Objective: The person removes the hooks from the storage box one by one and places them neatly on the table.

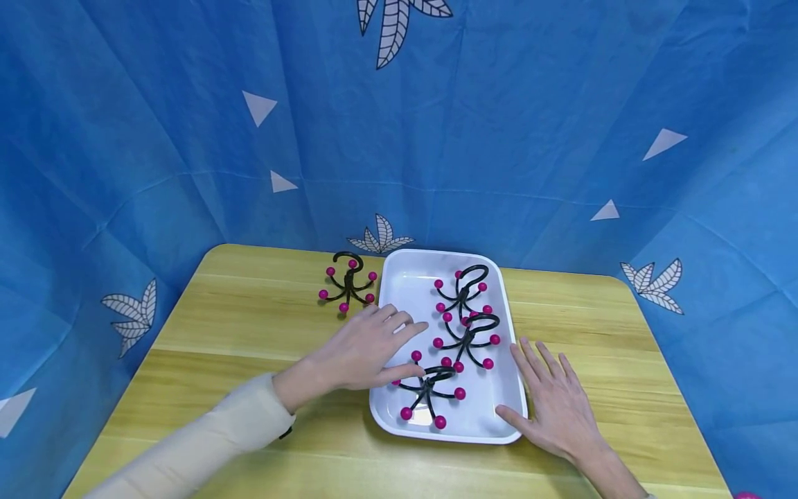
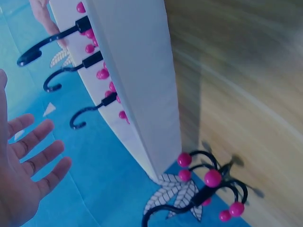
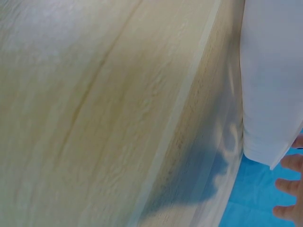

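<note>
Three black hook racks with pink ball tips lie in a white tray [image 1: 449,438]: a near one [image 1: 427,388], a middle one [image 1: 466,338] and a far one [image 1: 463,294]. A fourth hook rack [image 1: 348,278] stands on the table left of the tray; the left wrist view shows its hook [image 2: 203,195] and balls. My left hand [image 1: 377,346] hovers at the tray's left rim with fingers extended, holding nothing; its thumb hides part of the near rack. Beside the right rim is my right hand [image 1: 555,402], fingers spread and empty, thumb at the rim.
The tray sits on a wooden table [image 1: 249,333] close to its back edge. Behind and around hangs a blue cloth [image 1: 499,138] with white leaf and triangle prints. A small dark object [image 1: 285,433] shows under my left sleeve.
</note>
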{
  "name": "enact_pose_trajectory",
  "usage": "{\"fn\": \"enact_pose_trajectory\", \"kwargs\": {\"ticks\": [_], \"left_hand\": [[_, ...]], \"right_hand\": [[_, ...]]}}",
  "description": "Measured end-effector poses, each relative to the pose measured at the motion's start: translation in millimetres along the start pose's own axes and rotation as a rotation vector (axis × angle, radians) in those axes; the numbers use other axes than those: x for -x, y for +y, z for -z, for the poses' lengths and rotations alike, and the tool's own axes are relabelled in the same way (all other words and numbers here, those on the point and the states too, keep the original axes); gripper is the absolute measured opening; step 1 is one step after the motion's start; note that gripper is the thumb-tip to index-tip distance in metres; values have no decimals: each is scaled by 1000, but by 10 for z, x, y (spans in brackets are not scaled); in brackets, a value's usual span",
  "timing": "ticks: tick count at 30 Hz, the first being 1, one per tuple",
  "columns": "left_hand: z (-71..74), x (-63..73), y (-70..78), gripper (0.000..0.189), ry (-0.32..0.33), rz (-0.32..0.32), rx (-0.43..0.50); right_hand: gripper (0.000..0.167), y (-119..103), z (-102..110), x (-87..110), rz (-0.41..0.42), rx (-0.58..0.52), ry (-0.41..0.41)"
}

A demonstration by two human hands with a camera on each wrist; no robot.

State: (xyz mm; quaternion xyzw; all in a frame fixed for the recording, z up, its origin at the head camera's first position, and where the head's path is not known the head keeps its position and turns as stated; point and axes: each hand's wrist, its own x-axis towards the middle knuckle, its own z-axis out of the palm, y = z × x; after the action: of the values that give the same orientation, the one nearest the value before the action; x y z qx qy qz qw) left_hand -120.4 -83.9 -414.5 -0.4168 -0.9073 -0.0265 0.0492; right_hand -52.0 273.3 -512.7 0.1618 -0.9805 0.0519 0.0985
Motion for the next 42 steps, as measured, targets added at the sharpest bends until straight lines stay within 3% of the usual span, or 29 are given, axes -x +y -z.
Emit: {"fn": "enact_pose_trajectory", "kwargs": {"ticks": [8,20,42], "left_hand": [[-72,-71,152,73,-28,-49,5],[-208,-131,286,67,24,-115,-33],[-341,-135,353,35,83,-130,-103]], "right_hand": [[107,5,0,-7,-2,6,-8],[108,11,3,-13,4,0,-3],[107,11,10,-10,-3,17,-9]]}}
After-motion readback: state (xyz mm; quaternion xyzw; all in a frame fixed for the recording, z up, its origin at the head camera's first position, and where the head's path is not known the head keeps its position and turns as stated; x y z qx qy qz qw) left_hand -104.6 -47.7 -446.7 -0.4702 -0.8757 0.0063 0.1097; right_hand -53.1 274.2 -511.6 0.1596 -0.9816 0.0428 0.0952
